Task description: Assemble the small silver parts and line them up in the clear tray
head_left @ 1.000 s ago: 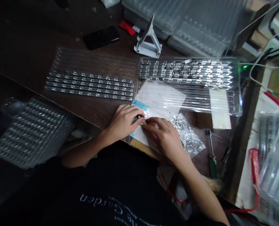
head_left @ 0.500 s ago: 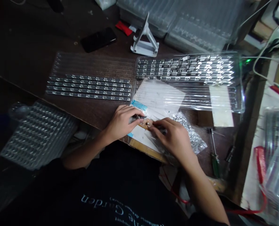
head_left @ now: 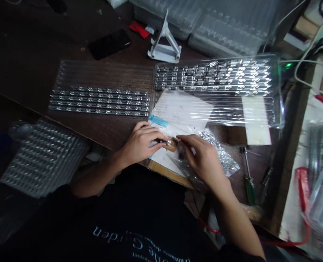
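Observation:
My left hand (head_left: 142, 141) pinches a small metal-and-black D-sub connector (head_left: 165, 142) between thumb and fingertips. Just right of it, my right hand (head_left: 202, 153) is closed at thumb and forefinger; anything between those tips is too small to make out. A small orange-brown block (head_left: 172, 146) lies under the connector, partly hidden by the fingers. Beneath both hands spreads a white sheet (head_left: 183, 111) with blue tape (head_left: 159, 120) on it. Beside my right hand lies a clear plastic bag (head_left: 230, 163) of small shiny metal parts, partly covered by that hand.
Rows of connectors fill part of a left clear tray (head_left: 104, 74) and a right clear tray (head_left: 277, 109). Behind stand a phone stand (head_left: 165, 51) and a black phone (head_left: 109, 43). A green-handled screwdriver (head_left: 250, 189) lies right. Stacked trays (head_left: 41, 156) sit lower left.
The connector in my left hand has shifted slightly right and down, over the block. My right fingertips have lifted from the block and sit a little higher.

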A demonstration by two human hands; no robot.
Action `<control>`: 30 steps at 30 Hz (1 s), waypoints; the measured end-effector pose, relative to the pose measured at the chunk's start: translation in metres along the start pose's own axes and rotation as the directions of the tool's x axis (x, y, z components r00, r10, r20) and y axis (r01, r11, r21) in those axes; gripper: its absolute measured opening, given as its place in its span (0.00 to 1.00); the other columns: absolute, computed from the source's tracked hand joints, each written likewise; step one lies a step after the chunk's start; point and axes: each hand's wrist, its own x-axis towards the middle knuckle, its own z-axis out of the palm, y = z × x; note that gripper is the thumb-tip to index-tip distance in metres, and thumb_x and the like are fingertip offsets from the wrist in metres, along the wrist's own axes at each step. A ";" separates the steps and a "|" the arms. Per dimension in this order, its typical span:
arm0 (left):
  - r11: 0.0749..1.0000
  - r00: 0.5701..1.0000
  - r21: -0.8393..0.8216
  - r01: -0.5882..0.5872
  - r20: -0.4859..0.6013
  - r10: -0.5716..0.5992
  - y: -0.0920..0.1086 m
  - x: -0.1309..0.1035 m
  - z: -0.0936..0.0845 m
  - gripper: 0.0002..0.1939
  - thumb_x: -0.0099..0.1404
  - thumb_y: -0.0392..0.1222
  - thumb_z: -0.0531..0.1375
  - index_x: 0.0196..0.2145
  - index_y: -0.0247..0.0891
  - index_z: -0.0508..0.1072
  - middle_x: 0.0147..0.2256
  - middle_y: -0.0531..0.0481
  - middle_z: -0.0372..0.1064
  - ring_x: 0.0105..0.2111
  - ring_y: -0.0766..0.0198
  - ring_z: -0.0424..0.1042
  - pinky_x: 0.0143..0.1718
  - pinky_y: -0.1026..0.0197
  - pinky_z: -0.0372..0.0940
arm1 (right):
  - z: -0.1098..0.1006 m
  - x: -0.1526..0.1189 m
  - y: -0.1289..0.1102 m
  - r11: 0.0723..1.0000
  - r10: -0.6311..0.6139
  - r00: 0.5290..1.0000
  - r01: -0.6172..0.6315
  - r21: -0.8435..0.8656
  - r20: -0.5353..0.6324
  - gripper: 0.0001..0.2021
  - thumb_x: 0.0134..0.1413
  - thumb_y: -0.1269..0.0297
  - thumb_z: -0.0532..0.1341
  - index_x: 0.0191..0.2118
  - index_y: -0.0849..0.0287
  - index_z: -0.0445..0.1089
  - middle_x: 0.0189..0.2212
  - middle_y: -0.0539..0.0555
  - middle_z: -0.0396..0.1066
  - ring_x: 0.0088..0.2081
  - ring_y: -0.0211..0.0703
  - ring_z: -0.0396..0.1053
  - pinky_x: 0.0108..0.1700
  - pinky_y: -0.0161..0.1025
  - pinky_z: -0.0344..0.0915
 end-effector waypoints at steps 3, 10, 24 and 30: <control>1.000 1.000 0.006 -0.017 -0.017 0.017 -0.001 -0.001 0.001 0.04 0.68 0.43 0.64 0.38 0.42 0.77 0.39 0.54 0.80 0.40 0.64 0.76 0.56 0.54 0.54 | 0.001 0.002 -0.002 1.000 0.002 1.000 -0.002 0.029 -0.002 0.08 0.65 0.68 0.57 0.41 0.55 0.75 0.36 0.53 0.78 0.37 0.43 0.76 0.41 0.38 0.70; 0.999 0.999 0.007 -0.035 -0.006 0.035 -0.002 -0.002 0.002 0.04 0.68 0.43 0.64 0.39 0.43 0.77 0.40 0.56 0.80 0.41 0.65 0.77 0.57 0.54 0.52 | 0.007 0.003 -0.003 1.000 -0.024 0.999 0.023 -0.020 -0.022 0.10 0.63 0.71 0.57 0.42 0.59 0.76 0.38 0.56 0.77 0.37 0.44 0.76 0.39 0.38 0.70; 0.980 0.991 0.165 0.108 -0.095 -0.093 -0.004 -0.006 0.000 0.03 0.68 0.42 0.63 0.38 0.43 0.75 0.40 0.52 0.78 0.41 0.58 0.72 0.46 0.54 0.60 | 0.019 0.007 -0.020 0.929 -0.102 0.974 0.166 -0.331 0.203 0.17 0.67 0.73 0.51 0.51 0.53 0.75 0.43 0.58 0.76 0.42 0.48 0.73 0.43 0.43 0.69; 0.993 0.979 0.085 0.083 -0.194 -0.065 0.009 0.000 0.003 0.03 0.68 0.41 0.63 0.37 0.41 0.76 0.37 0.52 0.79 0.39 0.60 0.74 0.46 0.56 0.61 | -0.011 0.000 -0.008 0.969 -0.041 0.988 0.077 -0.236 0.151 0.10 0.66 0.67 0.57 0.45 0.57 0.76 0.39 0.56 0.76 0.38 0.45 0.73 0.40 0.40 0.67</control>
